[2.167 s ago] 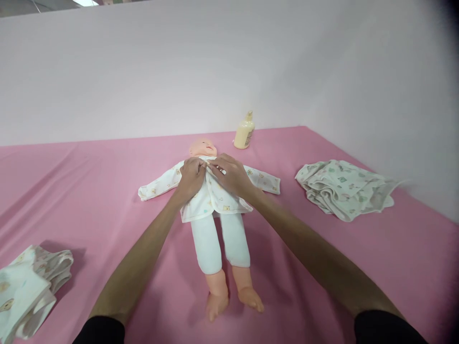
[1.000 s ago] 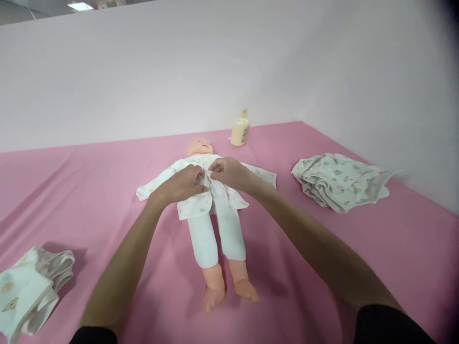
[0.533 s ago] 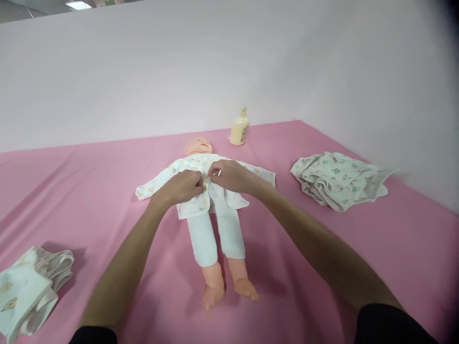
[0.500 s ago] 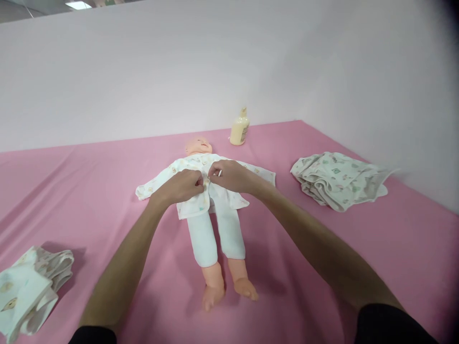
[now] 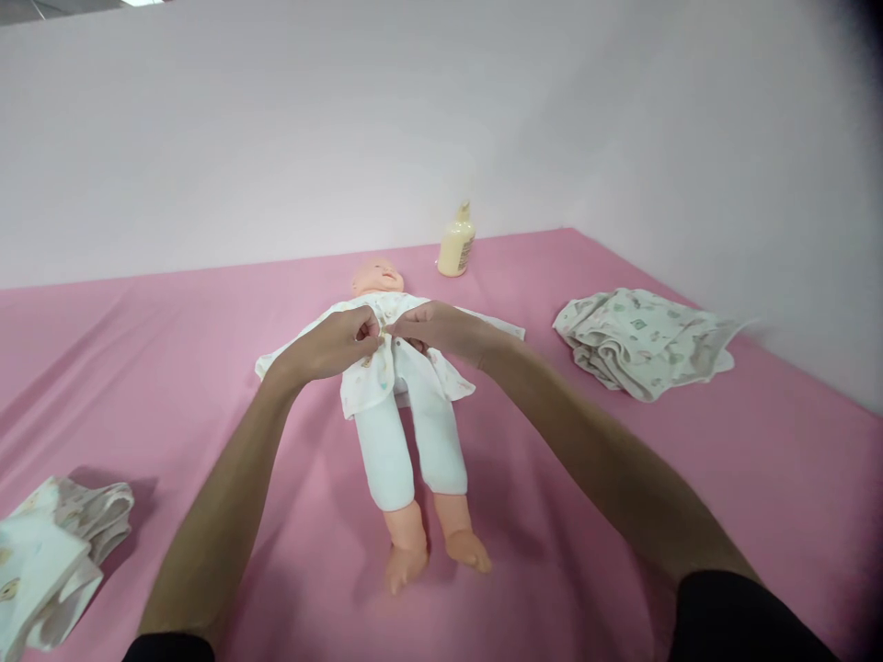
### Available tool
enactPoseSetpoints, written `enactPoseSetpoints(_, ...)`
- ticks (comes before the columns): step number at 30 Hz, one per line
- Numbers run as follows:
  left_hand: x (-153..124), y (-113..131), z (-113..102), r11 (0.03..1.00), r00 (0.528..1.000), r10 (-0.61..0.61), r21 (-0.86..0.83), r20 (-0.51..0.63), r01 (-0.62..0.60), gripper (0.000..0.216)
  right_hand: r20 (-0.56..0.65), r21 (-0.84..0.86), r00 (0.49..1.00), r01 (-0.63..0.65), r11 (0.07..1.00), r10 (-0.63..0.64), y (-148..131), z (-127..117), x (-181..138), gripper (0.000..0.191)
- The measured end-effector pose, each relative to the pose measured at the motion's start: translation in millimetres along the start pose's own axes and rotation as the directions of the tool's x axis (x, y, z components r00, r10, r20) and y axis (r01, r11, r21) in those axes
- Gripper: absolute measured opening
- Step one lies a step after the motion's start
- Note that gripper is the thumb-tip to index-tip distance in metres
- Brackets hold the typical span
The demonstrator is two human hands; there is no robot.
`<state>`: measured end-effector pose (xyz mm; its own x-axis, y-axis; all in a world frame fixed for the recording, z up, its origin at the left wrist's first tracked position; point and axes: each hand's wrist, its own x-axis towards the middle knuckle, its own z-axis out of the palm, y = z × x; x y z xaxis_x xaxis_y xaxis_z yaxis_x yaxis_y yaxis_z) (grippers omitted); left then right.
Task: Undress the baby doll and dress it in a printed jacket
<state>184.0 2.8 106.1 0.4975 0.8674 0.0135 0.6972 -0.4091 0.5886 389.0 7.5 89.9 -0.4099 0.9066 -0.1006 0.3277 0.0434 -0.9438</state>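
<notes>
A baby doll (image 5: 407, 550) lies on its back, head away from me, in white trousers (image 5: 386, 458) and a white printed baby jacket (image 5: 365, 393). Over its chest, my left hand (image 5: 338, 342) pinches the jacket's front edge, closed. My right hand (image 5: 441, 329) meets it from the other side, fingers closed on the jacket front at the middle. Between them the front opening shows a small snap or button below the fingertips. Lower down, the jacket's two front edges hang apart over the trousers. My fingers hide part of the chest.
Beyond the doll's head stands a cream pump bottle (image 5: 455, 246). A crumpled printed cloth (image 5: 641, 340) lies at the right, and folded printed fabric (image 5: 55, 561) at the near left. Pink sheeting (image 5: 552, 570) covers the surface, with a pale wall (image 5: 276, 138) behind.
My hands have come closer together over the jacket front, the right hand reaching left to the left hand's fingertips. The view has shifted slightly; the doll stays in place.
</notes>
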Motion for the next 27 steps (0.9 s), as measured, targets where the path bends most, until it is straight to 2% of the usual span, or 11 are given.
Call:
enactPoseSetpoints(2,0,1,0,1.000,1.000,-0.011,0.021,0.020,0.010,0.013,-0.004,0.010,1.000,0.008,1.000,-0.008,2,1,1,0.046)
enactPoseSetpoints(5,0,2,1,0.999,0.999,-0.023,0.037,0.031,0.022,0.016,-0.033,0.013,0.999,0.027,1.000,-0.027,6,1,3,0.041)
enactPoseSetpoints(10,2,-2,3,0.999,1.000,-0.023,-0.037,-0.010,0.023,0.026,-0.039,-0.031,0.998,0.054,0.998,-0.055,8,-1,5,0.031)
enactPoseSetpoints(12,4,-4,7,1.000,1.000,0.010,-0.027,-0.009,-0.010,0.029,-0.041,-0.036,0.998,0.055,0.998,-0.057,9,-2,5,0.028)
enactPoseSetpoints(15,10,-8,14,0.993,0.994,0.098,0.074,-0.050,-0.094,0.017,-0.053,-0.029,0.998,0.044,0.999,-0.046,10,-3,6,0.022)
enactPoseSetpoints(19,15,-10,21,0.972,0.976,0.181,0.176,-0.121,-0.158,0.025,-0.066,-0.033,0.996,0.062,0.998,-0.064,11,-4,6,0.016)
enactPoseSetpoints(27,14,-9,22,0.973,0.968,0.200,0.151,-0.155,-0.177,0.034,-0.052,-0.087,0.994,0.090,0.992,-0.095,12,-6,5,0.020)
